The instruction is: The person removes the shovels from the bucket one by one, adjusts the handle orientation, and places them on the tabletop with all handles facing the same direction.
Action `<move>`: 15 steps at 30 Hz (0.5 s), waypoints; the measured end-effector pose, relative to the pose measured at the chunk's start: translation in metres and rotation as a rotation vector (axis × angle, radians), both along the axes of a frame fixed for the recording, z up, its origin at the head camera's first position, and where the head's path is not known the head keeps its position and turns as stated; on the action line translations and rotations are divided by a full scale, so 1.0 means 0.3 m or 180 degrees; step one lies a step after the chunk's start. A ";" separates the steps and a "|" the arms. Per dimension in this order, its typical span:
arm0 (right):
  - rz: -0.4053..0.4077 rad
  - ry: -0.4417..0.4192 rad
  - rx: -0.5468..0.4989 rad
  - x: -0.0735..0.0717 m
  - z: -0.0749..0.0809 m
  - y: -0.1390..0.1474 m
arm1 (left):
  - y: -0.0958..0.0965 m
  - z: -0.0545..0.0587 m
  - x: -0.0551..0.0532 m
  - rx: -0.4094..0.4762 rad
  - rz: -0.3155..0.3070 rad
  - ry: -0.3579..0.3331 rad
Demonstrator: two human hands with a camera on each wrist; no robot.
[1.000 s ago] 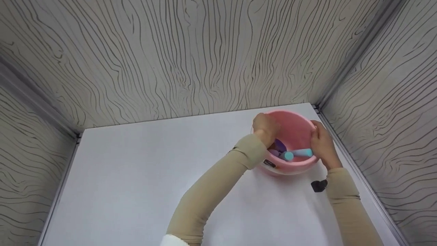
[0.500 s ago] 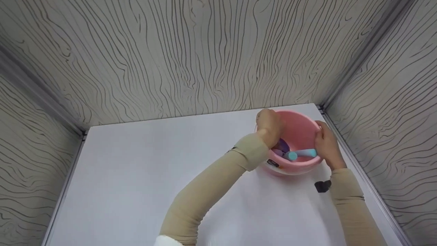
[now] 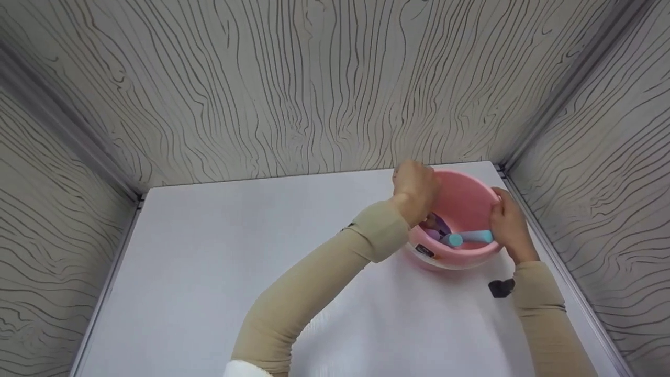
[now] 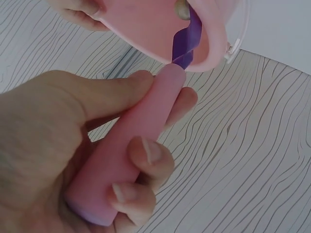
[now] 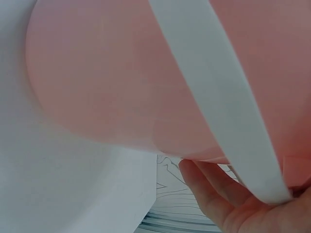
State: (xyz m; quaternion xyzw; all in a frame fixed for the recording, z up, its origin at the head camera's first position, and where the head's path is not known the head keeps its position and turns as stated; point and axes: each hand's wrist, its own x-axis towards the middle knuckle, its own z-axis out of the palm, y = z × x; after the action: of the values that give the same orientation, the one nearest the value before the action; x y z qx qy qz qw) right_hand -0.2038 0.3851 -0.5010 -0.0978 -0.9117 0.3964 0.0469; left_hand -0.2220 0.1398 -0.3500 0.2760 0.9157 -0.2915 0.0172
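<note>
Toward the far right of the worktop, the left hand is gripping a pink-handled, purple-necked tool, long axis pointing into the pink bucket (far end unclear); the right hand is holding the bucket's opposite side.

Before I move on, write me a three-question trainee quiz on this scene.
1. Which hand grips the pink handle?
2. True or false: a turquoise stick is inside the pink bucket.
3. Fill in: the twisted piece at the end of the pink handle is ____ in colour.

Key: 1. The left hand. 2. True. 3. Purple.
</note>
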 end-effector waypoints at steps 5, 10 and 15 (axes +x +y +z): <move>-0.0005 -0.0014 -0.0024 -0.003 -0.003 -0.002 | -0.056 0.032 0.020 0.0083 -0.0087 0.0003; 0.0017 0.0060 0.0007 -0.009 -0.007 0.006 | -0.137 0.028 0.018 0.0507 -0.0092 -0.0082; 0.0035 0.0077 0.0075 -0.009 -0.013 0.010 | -0.217 0.005 0.010 0.1004 -0.0030 -0.0277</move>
State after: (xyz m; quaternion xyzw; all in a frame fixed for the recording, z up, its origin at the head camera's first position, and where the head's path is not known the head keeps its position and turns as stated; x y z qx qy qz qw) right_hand -0.2066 0.3881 -0.5048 -0.0875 -0.9162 0.3870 0.0568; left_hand -0.2191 0.0746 -0.3485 0.2920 0.9472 -0.1320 0.0120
